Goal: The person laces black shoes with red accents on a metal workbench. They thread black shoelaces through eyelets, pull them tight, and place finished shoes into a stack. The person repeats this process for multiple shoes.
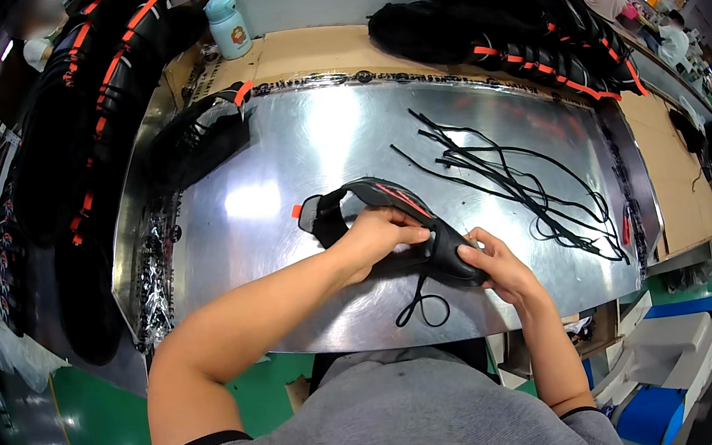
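Above the near half of the metal table I hold a black shoe upper [359,192] with red stripes on its side and an orange tab at the heel. My left hand [377,240] reaches into the opening, its thumb and fingers pinched at the lacing edge; whether lace lies between them is hidden. Around the toe end my right hand [498,264] is closed, thumb on top. A black shoelace [424,309] hangs from the upper in a loop near the table's front edge. Several loose black laces [510,172] lie to the right of the upper.
Another black upper [201,140] lies at the table's far left. Rows of black uppers with orange tabs stand left [72,173] and far right [520,23]. A light-blue bottle [229,30] stands behind on cardboard [312,49]. Other people sit at the back right and far left.
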### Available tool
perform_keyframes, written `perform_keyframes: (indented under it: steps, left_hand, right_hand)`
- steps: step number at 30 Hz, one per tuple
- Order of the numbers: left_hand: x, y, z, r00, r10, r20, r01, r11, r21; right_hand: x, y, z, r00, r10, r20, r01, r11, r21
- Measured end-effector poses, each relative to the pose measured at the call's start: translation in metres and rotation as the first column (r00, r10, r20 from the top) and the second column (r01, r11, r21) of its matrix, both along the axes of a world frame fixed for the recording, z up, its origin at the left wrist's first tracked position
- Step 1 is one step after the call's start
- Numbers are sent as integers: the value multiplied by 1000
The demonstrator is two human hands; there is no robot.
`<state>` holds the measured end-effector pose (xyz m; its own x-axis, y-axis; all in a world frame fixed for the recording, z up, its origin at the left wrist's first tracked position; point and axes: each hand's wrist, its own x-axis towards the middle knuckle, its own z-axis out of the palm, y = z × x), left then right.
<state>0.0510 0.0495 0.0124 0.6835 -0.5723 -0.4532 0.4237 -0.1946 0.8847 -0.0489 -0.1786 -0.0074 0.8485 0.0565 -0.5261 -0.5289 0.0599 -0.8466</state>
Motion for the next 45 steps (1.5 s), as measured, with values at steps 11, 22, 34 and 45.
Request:
perform_keyframes:
  steps: [11,22,34,45]
  left_hand:
    - [-3,-3,6,596,-375,710,-84,850,520]
    - [123,196,76,43,-605,795,-846,401,352]
    - [-58,-27,145,415,-393,820,590,803,86]
    - [-43,-78,59,490,-197,849,94,980,173]
  right_hand:
    - [-13,3,7,1000,12,-14,-13,997,-78]
    - [-55,-74,32,996,-79,36,81,995,-51]
    - [-38,-76,-16,869,104,484,340,586,-736]
    - [-33,-14,19,664,-137,735,249,967,-44]
